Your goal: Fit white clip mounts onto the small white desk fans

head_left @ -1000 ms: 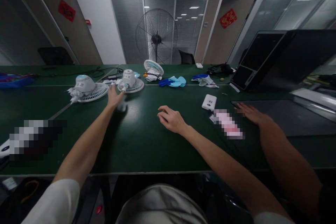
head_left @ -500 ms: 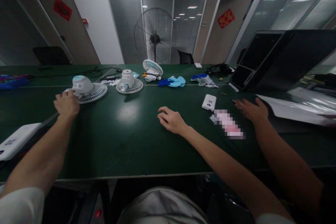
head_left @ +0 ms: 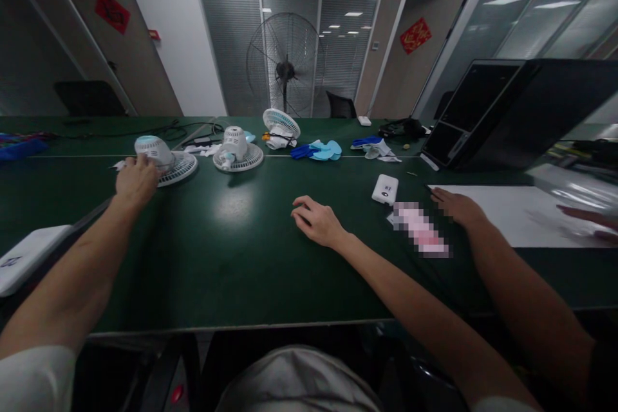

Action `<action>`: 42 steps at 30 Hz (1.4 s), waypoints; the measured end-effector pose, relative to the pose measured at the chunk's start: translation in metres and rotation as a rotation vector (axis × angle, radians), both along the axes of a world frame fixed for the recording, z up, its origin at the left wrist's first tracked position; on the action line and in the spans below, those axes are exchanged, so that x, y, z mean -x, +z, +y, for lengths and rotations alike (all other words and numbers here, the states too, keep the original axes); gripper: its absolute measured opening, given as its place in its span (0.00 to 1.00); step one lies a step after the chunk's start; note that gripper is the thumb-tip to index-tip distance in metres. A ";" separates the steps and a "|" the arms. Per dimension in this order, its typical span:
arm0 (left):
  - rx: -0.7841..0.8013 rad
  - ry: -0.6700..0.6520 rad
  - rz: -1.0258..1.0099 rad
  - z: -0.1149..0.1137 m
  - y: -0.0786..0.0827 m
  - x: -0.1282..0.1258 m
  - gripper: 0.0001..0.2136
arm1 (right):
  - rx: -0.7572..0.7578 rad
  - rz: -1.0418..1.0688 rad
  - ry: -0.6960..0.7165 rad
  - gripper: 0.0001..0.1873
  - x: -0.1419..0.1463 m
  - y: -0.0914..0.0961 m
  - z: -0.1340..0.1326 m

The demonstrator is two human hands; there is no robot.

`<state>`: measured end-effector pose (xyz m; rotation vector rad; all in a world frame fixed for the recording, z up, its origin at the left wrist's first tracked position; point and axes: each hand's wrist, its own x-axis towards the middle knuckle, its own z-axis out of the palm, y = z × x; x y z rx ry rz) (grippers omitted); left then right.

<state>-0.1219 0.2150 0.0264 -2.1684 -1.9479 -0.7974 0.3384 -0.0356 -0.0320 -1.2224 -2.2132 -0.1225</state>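
Observation:
My left hand [head_left: 138, 179] is at the near side of a small white fan [head_left: 181, 168], its fingers curled against the motor housing. The fan lies grille-down on the green table [head_left: 241, 283]; part of its body is hidden behind the hand. A second small fan [head_left: 236, 153] lies grille-down to its right, and a third fan [head_left: 280, 129] is tilted further back. My right hand [head_left: 318, 221] rests on the tabletop with loosely bent fingers apart, holding nothing. Nearest to it on the right lie a white power bank [head_left: 385, 188] and a pink blurred item [head_left: 421, 228].
A co-worker's hand [head_left: 456, 206] lies on a white sheet [head_left: 512, 206] at the right, with another hand [head_left: 589, 215] beyond. A black computer case [head_left: 526, 112] stands behind. Blue gloves [head_left: 316, 150] lie midtable. A white box [head_left: 33, 254] sits at the left.
My left hand has shifted right and away from me, from the fan's left end to its housing. My right hand stays put. The co-worker's white sheet now lies flat.

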 end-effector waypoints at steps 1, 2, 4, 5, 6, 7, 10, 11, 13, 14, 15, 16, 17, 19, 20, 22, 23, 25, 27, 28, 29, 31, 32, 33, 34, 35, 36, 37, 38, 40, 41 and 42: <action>0.019 0.003 0.043 0.001 0.001 -0.001 0.19 | 0.000 -0.001 -0.002 0.09 0.000 0.000 0.000; 0.044 0.012 0.090 0.002 0.003 -0.001 0.19 | 0.001 -0.001 -0.004 0.09 0.000 0.000 0.000; 0.086 0.033 0.161 0.002 0.006 0.001 0.18 | 0.006 0.003 -0.007 0.09 0.000 -0.001 0.001; 0.103 0.037 0.184 0.001 0.007 0.002 0.17 | 0.008 0.005 -0.006 0.09 0.000 -0.002 0.001; 0.116 0.040 0.201 0.000 0.009 0.003 0.16 | 0.010 0.006 -0.006 0.09 0.000 -0.002 0.001; 0.123 0.044 0.210 -0.001 0.009 0.004 0.17 | 0.011 0.006 -0.005 0.09 0.000 -0.003 0.002; 0.125 0.066 0.208 -0.004 0.010 0.001 0.20 | 0.012 0.009 0.000 0.09 0.000 -0.003 0.002; 0.120 0.082 0.177 -0.005 0.010 -0.002 0.22 | 0.012 0.010 0.000 0.09 -0.001 -0.003 0.002; 0.094 0.137 0.038 -0.008 0.008 -0.009 0.25 | 0.015 0.010 -0.001 0.09 -0.001 -0.002 0.001; 0.076 0.169 -0.049 -0.010 0.007 -0.012 0.26 | 0.018 0.006 -0.003 0.10 -0.001 -0.001 0.001; 0.058 0.199 -0.131 -0.012 0.006 -0.015 0.25 | 0.021 0.000 -0.006 0.10 -0.001 -0.001 0.001; 0.042 0.223 -0.196 -0.015 0.004 -0.017 0.23 | 0.026 -0.006 -0.009 0.10 -0.001 0.000 0.001; 0.028 0.238 -0.232 -0.017 0.003 -0.018 0.21 | 0.030 -0.010 -0.014 0.10 -0.001 0.000 0.001; 0.010 0.238 -0.243 -0.022 0.002 -0.020 0.16 | 0.039 -0.015 -0.022 0.10 0.000 0.000 0.001; 0.002 0.230 -0.248 -0.024 0.002 -0.021 0.14 | 0.043 -0.015 -0.025 0.10 0.000 0.000 0.001; -0.019 0.199 -0.249 -0.028 0.002 -0.022 0.10 | 0.045 -0.012 -0.027 0.11 -0.001 0.000 0.002; -0.031 0.179 -0.246 -0.030 0.001 -0.023 0.09 | 0.046 -0.009 -0.028 0.11 -0.001 -0.001 0.002; -0.064 0.142 -0.241 -0.037 -0.002 -0.026 0.08 | 0.048 -0.004 -0.025 0.11 -0.001 -0.001 0.002; -0.104 0.109 -0.239 -0.047 -0.008 -0.028 0.08 | 0.057 0.003 -0.015 0.11 -0.001 -0.001 0.002; -0.125 0.092 -0.239 -0.053 -0.012 -0.029 0.08 | 0.062 0.006 -0.009 0.11 -0.001 -0.001 0.002; -0.145 0.073 -0.240 -0.059 -0.016 -0.030 0.08 | 0.065 0.011 -0.005 0.11 0.000 -0.001 0.002; -0.180 0.030 -0.243 -0.074 -0.025 -0.033 0.09 | 0.066 0.015 0.002 0.11 0.001 -0.001 0.002; -0.195 0.003 -0.246 -0.081 -0.029 -0.035 0.09 | 0.064 0.016 0.004 0.12 0.001 -0.001 0.002; -0.206 -0.027 -0.248 -0.089 -0.033 -0.038 0.09 | 0.062 0.015 0.009 0.12 0.002 0.000 0.002; -0.217 -0.058 -0.251 -0.098 -0.037 -0.043 0.09 | 0.060 0.015 0.012 0.12 0.003 0.000 0.002; -0.225 -0.088 -0.252 -0.106 -0.040 -0.048 0.09 | 0.060 0.013 0.016 0.12 0.003 0.001 0.002; -0.233 -0.122 -0.260 -0.114 -0.044 -0.054 0.09 | 0.062 0.013 0.022 0.12 0.004 0.002 0.001; -0.240 -0.159 -0.276 -0.123 -0.047 -0.062 0.08 | 0.064 0.013 0.027 0.13 0.005 0.003 0.000; -0.243 -0.207 -0.302 -0.131 -0.049 -0.070 0.07 | 0.065 0.013 0.033 0.13 0.005 0.004 -0.001; -0.242 -0.332 -0.396 -0.148 -0.053 -0.090 0.06 | 0.073 0.010 0.054 0.15 0.007 0.005 -0.002; -0.234 -0.394 -0.433 -0.156 -0.055 -0.100 0.05 | 0.080 0.006 0.067 0.16 0.008 0.005 -0.003; -0.229 -0.450 -0.461 -0.163 -0.056 -0.111 0.05 | 0.088 0.003 0.072 0.17 0.008 0.005 -0.003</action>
